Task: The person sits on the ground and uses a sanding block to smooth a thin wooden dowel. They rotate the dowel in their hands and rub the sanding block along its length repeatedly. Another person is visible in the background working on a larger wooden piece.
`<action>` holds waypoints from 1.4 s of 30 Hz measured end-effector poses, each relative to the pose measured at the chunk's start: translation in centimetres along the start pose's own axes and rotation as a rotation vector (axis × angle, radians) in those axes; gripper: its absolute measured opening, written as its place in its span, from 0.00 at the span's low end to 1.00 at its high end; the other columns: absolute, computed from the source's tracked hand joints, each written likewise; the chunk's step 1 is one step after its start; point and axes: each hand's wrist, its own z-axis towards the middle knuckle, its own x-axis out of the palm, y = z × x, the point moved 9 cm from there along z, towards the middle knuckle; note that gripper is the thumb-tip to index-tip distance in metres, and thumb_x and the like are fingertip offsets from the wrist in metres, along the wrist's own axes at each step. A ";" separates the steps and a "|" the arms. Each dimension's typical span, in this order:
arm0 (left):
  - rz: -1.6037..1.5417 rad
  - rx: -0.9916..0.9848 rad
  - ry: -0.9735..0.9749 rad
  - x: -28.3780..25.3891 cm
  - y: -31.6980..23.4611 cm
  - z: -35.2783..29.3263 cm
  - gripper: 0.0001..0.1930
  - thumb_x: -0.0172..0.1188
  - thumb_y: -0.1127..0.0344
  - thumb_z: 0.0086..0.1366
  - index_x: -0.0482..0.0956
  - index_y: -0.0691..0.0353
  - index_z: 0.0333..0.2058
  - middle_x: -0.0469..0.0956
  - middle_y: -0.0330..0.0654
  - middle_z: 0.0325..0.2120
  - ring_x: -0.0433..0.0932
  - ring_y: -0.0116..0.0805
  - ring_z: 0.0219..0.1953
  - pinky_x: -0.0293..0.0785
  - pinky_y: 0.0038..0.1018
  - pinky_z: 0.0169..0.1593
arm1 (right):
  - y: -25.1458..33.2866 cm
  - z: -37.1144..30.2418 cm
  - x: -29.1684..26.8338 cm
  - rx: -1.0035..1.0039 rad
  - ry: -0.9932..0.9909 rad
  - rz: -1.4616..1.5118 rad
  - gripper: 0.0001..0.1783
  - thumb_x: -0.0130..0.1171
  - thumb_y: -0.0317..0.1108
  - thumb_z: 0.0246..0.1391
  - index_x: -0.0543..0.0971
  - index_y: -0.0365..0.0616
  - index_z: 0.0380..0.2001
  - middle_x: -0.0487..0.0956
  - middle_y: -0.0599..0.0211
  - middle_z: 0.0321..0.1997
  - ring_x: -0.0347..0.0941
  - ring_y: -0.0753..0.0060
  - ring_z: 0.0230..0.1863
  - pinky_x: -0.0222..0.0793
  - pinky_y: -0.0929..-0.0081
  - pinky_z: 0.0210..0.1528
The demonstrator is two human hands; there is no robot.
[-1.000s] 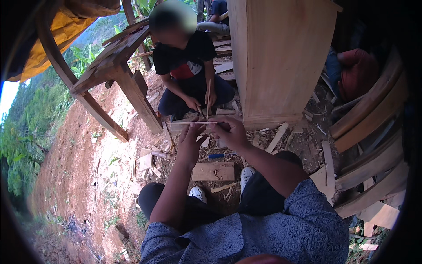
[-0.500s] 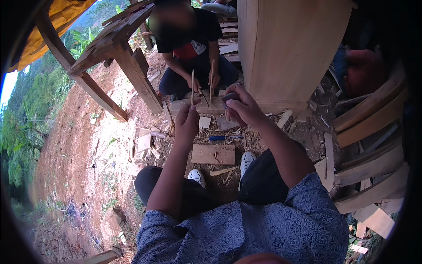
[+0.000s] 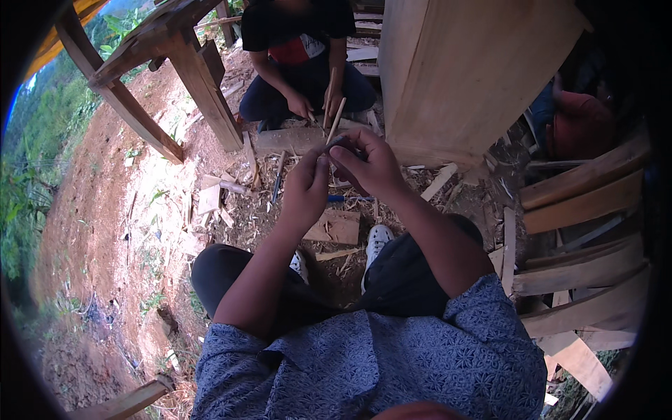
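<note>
Wooden stick [image 3: 337,117]: seen in the head view above and beyond the wooden block [image 3: 336,227], tilted, with its slim upper length standing free of the fingers; its lower end is hidden between the hands, presumably so that it is steadied close to where it is handled.
Left hand [image 3: 306,183]: raised to the far left of the block, its fingers curled narrowly, seemingly around the stick's lower part so that swinging is prevented; the exact contact is covered.
Right hand [image 3: 365,164]: raised beyond the block, just beside the left; a small dark piece [image 3: 339,143] is pinched between thumb and fingers, probably for fine control. Whether the stick is touched by it cannot be told.
Blue tool [image 3: 336,199]: laid just beyond the block, perhaps so that it is within easy reach.
Co-worker [image 3: 297,52]: seated well beyond the block; a second stick [image 3: 333,84] is held nearly upright above a plank [image 3: 280,142], possibly so that its foot is braced there.
Curved boards [image 3: 577,217]: gathered well to the right of the block, apparently so that they are out from underfoot.
</note>
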 end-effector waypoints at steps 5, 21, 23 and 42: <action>-0.141 -0.154 0.049 0.6 1.5 -0.4 0.18 0.48 0.68 0.74 0.73 0.68 0.58 0.77 0.40 0.26 0.76 0.24 0.30 0.71 0.25 0.35 | -0.2 0.3 -0.3 0.009 0.010 -0.055 0.16 0.67 0.38 0.60 0.76 0.39 0.43 0.80 0.71 0.34 0.77 0.85 0.30 0.73 0.84 0.29; -0.037 -0.051 0.011 1.2 3.2 -0.5 0.16 0.54 0.68 0.70 0.78 0.70 0.53 0.78 0.40 0.24 0.75 0.22 0.28 0.72 0.25 0.34 | -0.5 1.9 -4.9 -0.150 -0.317 -0.324 0.17 0.72 0.42 0.55 0.78 0.40 0.32 0.81 0.69 0.25 0.78 0.80 0.28 0.72 0.77 0.31; -0.053 -0.061 0.005 1.1 3.1 -0.6 0.16 0.54 0.68 0.70 0.78 0.69 0.53 0.78 0.40 0.24 0.74 0.22 0.28 0.71 0.25 0.33 | 1.2 1.9 -4.3 -0.140 -0.350 -0.315 0.17 0.72 0.41 0.54 0.77 0.40 0.31 0.81 0.67 0.27 0.78 0.80 0.29 0.73 0.77 0.32; -0.201 -0.104 0.038 1.4 2.9 -0.1 0.15 0.51 0.69 0.69 0.80 0.69 0.48 0.75 0.38 0.24 0.71 0.22 0.27 0.67 0.25 0.32 | 1.8 1.5 -1.7 -0.448 -0.323 -0.514 0.18 0.72 0.40 0.55 0.74 0.41 0.25 0.77 0.75 0.23 0.69 0.89 0.26 0.67 0.82 0.29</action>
